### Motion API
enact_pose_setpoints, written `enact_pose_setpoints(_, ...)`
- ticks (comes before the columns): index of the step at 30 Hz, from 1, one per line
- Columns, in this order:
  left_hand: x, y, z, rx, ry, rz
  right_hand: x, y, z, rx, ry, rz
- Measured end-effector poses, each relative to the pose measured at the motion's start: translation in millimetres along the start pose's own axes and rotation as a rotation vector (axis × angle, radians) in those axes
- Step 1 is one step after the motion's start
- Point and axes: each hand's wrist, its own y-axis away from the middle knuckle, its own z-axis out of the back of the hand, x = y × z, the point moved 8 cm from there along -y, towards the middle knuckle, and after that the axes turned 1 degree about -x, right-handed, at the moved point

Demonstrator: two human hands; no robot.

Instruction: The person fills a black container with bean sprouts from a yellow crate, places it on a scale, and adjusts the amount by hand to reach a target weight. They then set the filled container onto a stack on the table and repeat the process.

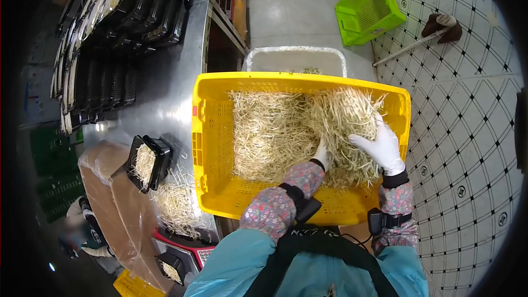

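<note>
A large yellow crate (pixel 220 191) stands before me, holding a thick bed of pale bean sprouts (pixel 267 132). On its right side a big loose clump of bean sprouts (pixel 346 115) is gathered between my two white-gloved hands. My right hand (pixel 386 147) grips the clump from the right, thumb in front and fingers partly buried. From the left and below, my left hand (pixel 322 157) presses into the same clump, its fingers mostly hidden by sprouts.
Left of the crate, a steel table (pixel 170 85) carries stacked black trays (pixel 157 14), a tilted black tray of sprouts (pixel 148 162), a loose sprout pile (pixel 179 203) and a red scale (pixel 190 247). A white tub (pixel 297 58) and green crate (pixel 366 14) stand beyond. Another person (pixel 93 236) is lower left.
</note>
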Motion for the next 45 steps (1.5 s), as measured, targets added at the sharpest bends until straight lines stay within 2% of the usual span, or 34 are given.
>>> enact_pose_setpoints(1, 10, -20, 0, 0.067, -0.041, 0.034, 14, 5, 5, -0.098, 0.311, 0.028)
enact_pose_setpoints(2, 5, -25, 18, -0.137, -0.137, 0.046, 4, 5, -14, -0.145, 0.251, 0.052)
enact_pose_setpoints(3, -7, -17, 26, -0.146, -0.019, 0.123, -9, -2, -42, -0.122, 0.086, 0.128)
enact_pose_setpoints(4, -35, 5, 30, -0.145, -0.059, -0.029, -23, -5, -78, 0.009, -0.036, 0.088)
enact_pose_setpoints(5, -49, 26, 50, -0.206, -0.078, 0.017, -57, 6, -131, 0.019, 0.21, 0.034)
enact_pose_setpoints(6, -62, 45, 74, -0.267, -0.099, 0.063, -19, 14, -133, 0.223, 0.278, 0.102)
enact_pose_setpoints(7, -74, 61, 100, -0.318, -0.219, 0.053, -7, 23, -152, 0.329, 0.362, 0.208)
enact_pose_setpoints(8, -84, 80, 114, -0.376, -0.188, 0.045, -3, 31, -163, 0.319, 0.204, 0.305)
enact_pose_setpoints(9, -91, 96, 125, -0.437, -0.16, 0.032, -4, 34, -163, 0.419, 0.031, 0.266)
enact_pose_setpoints(11, -99, 106, 128, -0.317, -0.17, -0.052, 3, 28, -156, 0.604, -0.321, 0.204)
enact_pose_setpoints(13, -103, 110, 139, -0.341, -0.231, -0.081, -10, 13, -124, 0.445, -0.34, 0.081)
enact_pose_setpoints(16, -106, 117, 159, -0.62, -0.338, -0.089, -65, -15, -91, 0.045, -0.416, -0.068)
enact_pose_setpoints(19, -118, 59, 230, -0.535, -0.662, -0.525, -86, -26, -96, -0.203, -0.012, -0.001)
enact_pose_setpoints(20, -119, 64, 217, -0.614, -0.549, -0.573, -74, -28, -106, -0.228, 0.045, 0.062)
enact_pose_setpoints(21, -123, 89, 166, -0.627, -0.626, -0.527, -61, -29, -119, -0.229, 0.168, 0.097)
enact_pose_setpoints(23, -115, 69, 170, -0.611, -0.508, -0.486, -36, -29, -144, -0.231, 0.413, 0.168)
enact_pose_setpoints(25, -118, 90, 122, -0.616, -0.562, -0.361, -31, -26, -166, -0.125, 0.473, 0.146)
enact_pose_setpoints(27, -95, 31, 163, -0.498, -0.59, -0.402, -25, -22, -184, -0.028, 0.534, 0.124)
enact_pose_setpoints(28, -91, 40, 141, -0.462, -0.491, -0.332, -25, -16, -198, 0.102, 0.434, 0.068)
enact_pose_setpoints(29, -87, 48, 116, -0.421, -0.391, -0.262, -33, -10, -214, 0.074, 0.356, 0.057)
enact_pose_setpoints(30, -84, 45, 115, -0.458, -0.414, -0.245, -31, -5, -211, 0.072, 0.335, 0.056)
enact_pose_setpoints(33, -70, 47, 113, -0.213, -0.166, -0.062, -31, -1, -186, 0.111, 0.158, 0.09)
enact_pose_setpoints(34, -73, 57, 107, -0.101, -0.191, -0.054, -32, 3, -177, 0.131, 0.075, 0.102)
enact_pose_setpoints(37, -92, 73, 135, -0.14, -0.401, -0.017, -31, 20, -167, 0.212, -0.053, 0.239)
enact_pose_setpoints(38, -108, 76, 150, -0.259, -0.527, -0.082, -37, 23, -171, 0.272, -0.165, 0.224)
enact_pose_setpoints(39, -123, 79, 169, -0.381, -0.653, -0.147, -40, 20, -163, 0.214, -0.127, 0.241)
enact_pose_setpoints(41, -140, 78, 226, -0.561, -0.68, -0.347, -46, 9, -149, 0.109, -0.06, 0.271)
enact_pose_setpoints(42, -143, 79, 241, -0.547, -0.665, -0.414, -48, 1, -133, 0.122, -0.203, 0.085)
enact_pose_setpoints(45, -155, 115, 217, -0.616, -0.641, -0.567, -53, -24, -119, -0.137, -0.049, 0.087)
